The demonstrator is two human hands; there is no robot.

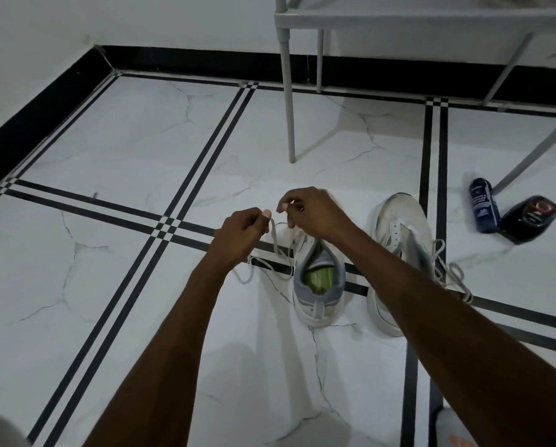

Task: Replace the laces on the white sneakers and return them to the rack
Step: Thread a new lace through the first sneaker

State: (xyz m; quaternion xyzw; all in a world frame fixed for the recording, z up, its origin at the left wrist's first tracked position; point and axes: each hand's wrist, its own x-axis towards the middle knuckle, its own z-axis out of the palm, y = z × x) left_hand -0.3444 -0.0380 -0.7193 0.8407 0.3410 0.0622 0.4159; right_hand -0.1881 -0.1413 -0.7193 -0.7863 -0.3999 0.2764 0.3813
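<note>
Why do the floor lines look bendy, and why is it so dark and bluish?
In the head view, the wide-angle lens bows the black floor stripes and splays the rack legs; the light is dim and cool, so the white sneaker looks grey; soft shadows lie under the arms; the left hand and right hand look fairly sharp, the corners smeared.

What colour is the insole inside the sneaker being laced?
Bright yellow-green: the insole shows through the sneaker opening, clearest in the head view.
</note>
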